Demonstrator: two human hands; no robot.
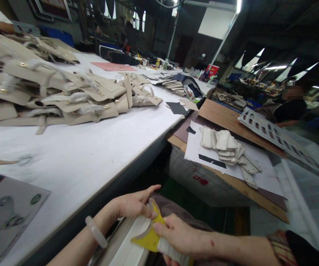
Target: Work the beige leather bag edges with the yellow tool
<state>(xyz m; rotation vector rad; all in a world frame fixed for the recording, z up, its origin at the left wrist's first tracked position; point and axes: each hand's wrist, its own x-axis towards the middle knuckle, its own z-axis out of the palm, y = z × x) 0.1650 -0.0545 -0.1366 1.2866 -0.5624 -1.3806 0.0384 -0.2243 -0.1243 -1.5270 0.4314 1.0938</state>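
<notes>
A creased yellow sheet (148, 238), paper-like with a greyish patch along one edge, is held low at the front, over my lap. My right hand (177, 234) grips it between thumb and fingers, together with a whitish wrapped bundle (169, 251) beneath. My left hand (134, 205), with a pale bangle at the wrist, pinches the upper part of the same sheet, one finger stretched outward. Under both hands lies a cream-coloured smooth panel (131, 240), partly covered by the sheet and forearms. Its full shape is hidden.
Beige handbags (78, 96) with gold fittings are heaped on the white table (98, 159). To the right, stacked cream pieces (227, 144) lie on white paper over cardboard. A grey slatted plastic crate (270, 129) stands beyond. A printed box (12, 210) sits at left. People work behind.
</notes>
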